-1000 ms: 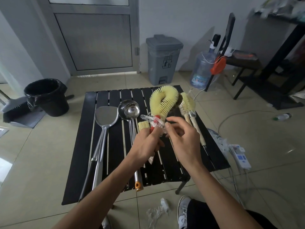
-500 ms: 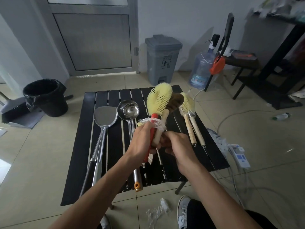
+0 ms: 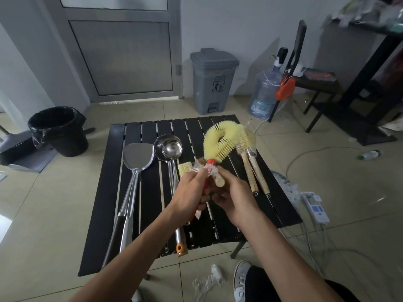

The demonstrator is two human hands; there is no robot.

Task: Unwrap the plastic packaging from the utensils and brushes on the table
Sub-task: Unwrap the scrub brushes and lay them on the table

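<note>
My left hand (image 3: 192, 190) grips the red handle of a curved yellow brush (image 3: 220, 140), held above the black slatted table (image 3: 139, 136). Crumpled clear plastic wrap (image 3: 202, 167) bunches around the handle top, just above my left fingers. My right hand (image 3: 235, 199) holds the end of a short wooden handle (image 3: 218, 180) bundled beside the red one. A small pastry brush (image 3: 184, 168) peeks out behind my left hand. On the table lie a steel spatula (image 3: 136, 162), a steel ladle (image 3: 169, 149) and two wooden-handled bottle brushes (image 3: 254, 171).
Crumpled plastic (image 3: 209, 280) lies on the tiled floor beside my shoe (image 3: 242, 277). A black bin (image 3: 58, 131) stands left, a grey pedal bin (image 3: 213, 79) behind the table. A water jug (image 3: 265, 94), chair (image 3: 314, 81), power strip (image 3: 316, 208) and cables sit at right.
Both hands have lifted the yellow brush bundle and tilted it. My right hand moved from the plastic at the top down to the wooden handle end. The plastic is bunched nearer my left fingers.
</note>
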